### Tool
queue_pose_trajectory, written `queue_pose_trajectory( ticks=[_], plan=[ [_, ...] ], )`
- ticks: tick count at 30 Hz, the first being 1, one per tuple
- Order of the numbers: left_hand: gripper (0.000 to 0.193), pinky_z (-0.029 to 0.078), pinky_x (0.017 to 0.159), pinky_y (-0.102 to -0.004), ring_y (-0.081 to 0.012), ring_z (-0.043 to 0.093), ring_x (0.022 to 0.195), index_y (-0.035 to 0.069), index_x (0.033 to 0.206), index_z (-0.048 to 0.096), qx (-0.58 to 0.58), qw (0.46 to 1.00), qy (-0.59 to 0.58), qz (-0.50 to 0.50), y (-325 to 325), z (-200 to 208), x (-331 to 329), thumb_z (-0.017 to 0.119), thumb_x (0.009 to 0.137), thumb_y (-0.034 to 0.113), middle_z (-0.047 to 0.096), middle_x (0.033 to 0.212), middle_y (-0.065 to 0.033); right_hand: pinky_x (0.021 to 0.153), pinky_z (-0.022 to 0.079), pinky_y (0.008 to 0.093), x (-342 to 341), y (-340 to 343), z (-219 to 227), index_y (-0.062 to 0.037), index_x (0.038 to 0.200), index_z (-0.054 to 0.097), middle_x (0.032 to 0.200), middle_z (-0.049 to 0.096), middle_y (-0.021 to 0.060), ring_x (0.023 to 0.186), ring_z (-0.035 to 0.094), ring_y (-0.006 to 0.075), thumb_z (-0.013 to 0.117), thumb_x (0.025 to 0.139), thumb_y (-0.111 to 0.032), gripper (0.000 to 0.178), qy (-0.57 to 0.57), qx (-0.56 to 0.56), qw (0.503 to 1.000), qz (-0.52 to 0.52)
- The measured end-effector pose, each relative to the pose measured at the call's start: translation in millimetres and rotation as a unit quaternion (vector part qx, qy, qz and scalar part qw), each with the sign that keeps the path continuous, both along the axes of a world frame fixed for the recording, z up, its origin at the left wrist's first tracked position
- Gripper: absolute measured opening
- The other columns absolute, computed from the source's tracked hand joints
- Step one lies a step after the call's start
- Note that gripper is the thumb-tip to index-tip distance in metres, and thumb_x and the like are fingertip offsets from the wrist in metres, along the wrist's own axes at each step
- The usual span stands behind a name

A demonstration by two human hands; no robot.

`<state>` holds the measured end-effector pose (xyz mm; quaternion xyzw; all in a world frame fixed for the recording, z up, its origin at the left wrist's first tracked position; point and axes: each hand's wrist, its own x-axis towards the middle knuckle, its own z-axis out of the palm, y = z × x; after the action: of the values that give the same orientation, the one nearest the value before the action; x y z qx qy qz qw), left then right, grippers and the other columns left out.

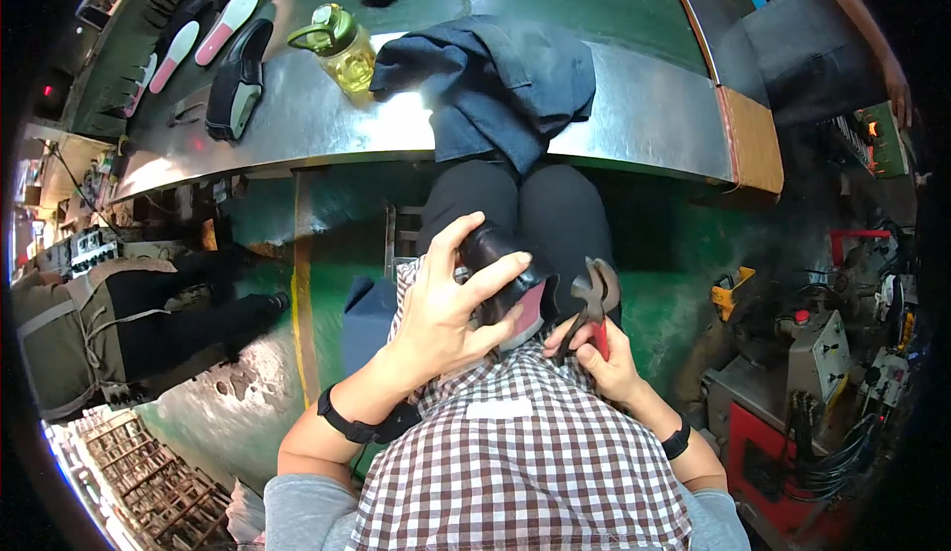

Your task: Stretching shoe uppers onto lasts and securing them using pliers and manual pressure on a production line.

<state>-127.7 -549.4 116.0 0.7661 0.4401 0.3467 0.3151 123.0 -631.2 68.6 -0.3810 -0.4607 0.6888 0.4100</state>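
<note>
While seated at one long metal-edged green workbench (654, 125) across the upper frame, above green floor (649, 338), grips one glossy black shoe (484, 246) at centre with left hand (441, 303), one pair of red-handled metal pincers (594, 297) with right hand (614, 361).

Worn on the head, left of a side-by-side fisheye pair. Looks steeply down and a bit forward. Sits close above checked apron (515, 457), left hand (436, 311) and right hand (612, 361); reaches farther to bench (649, 145) up top. Takes in floor (649, 244) both sides. Upright, unmirrored, bends edges near black rim.
</note>
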Motion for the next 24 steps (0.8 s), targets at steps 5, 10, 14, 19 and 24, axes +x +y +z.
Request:
queue_pose_trajectory(
  ticks=[5,10,14,19,24],
  plan=[
    [0.057,0.034,0.109,-0.0447,-0.0344,0.047,0.127,0.016,0.126,0.063,-0.027,0.998,-0.052,-0.005,14.4,-9.0,-2.1,0.079,0.071,0.005,0.039,0.143,-0.0204,0.088,0.052,0.0347,-7.9,6.8,1.7,-0.0016,0.098,0.050,0.105,0.062,0.0149,0.094,0.065,0.0185,0.056,0.102,-0.029,0.029,0.023,-0.047,0.998,-0.040],
    [0.054,0.052,0.089,-0.0356,-0.0247,0.048,0.126,0.012,0.134,0.053,-0.140,0.986,-0.086,-0.021,32.4,-7.7,-1.5,0.071,0.083,0.007,0.038,0.144,-0.0128,0.074,0.048,0.0266,-12.8,27.2,-0.3,-0.0011,0.100,0.054,0.098,0.055,0.0063,0.079,0.059,0.0115,0.067,0.093,-0.014,0.019,-0.050,-0.113,0.986,-0.115],
    [0.048,0.043,0.102,-0.0343,-0.0236,0.047,0.129,0.007,0.133,0.053,-0.160,0.980,-0.118,-0.022,41.8,-8.1,12.0,0.063,0.086,0.004,0.041,0.143,-0.0132,0.064,0.044,0.0299,-16.3,50.4,-1.5,0.0006,0.092,0.056,0.082,0.054,0.0064,0.067,0.052,0.0141,0.080,0.079,-0.016,0.033,-0.306,0.116,0.932,-0.158],
    [0.035,0.047,0.093,-0.0282,-0.0215,0.053,0.122,0.005,0.124,0.060,-0.056,0.992,-0.112,-0.021,64.8,-34.3,41.8,0.057,0.088,0.004,0.055,0.129,-0.0122,0.060,0.041,0.0320,-12.0,58.4,-8.8,-0.0016,0.083,0.046,0.068,0.044,0.0054,0.065,0.045,0.0113,0.070,0.082,-0.009,0.026,-0.269,0.051,0.942,-0.194],
    [0.034,0.040,0.103,-0.0285,-0.0153,0.053,0.116,0.001,0.129,0.051,-0.173,0.963,-0.192,-0.076,94.4,-7.7,98.3,0.048,0.097,0.009,0.058,0.129,-0.0101,0.058,0.034,0.0261,13.1,62.8,3.0,-0.0079,0.079,0.044,0.072,0.037,-0.0043,0.066,0.036,0.0064,0.067,0.081,-0.003,0.024,-0.154,0.059,0.944,-0.285]
  ],
)
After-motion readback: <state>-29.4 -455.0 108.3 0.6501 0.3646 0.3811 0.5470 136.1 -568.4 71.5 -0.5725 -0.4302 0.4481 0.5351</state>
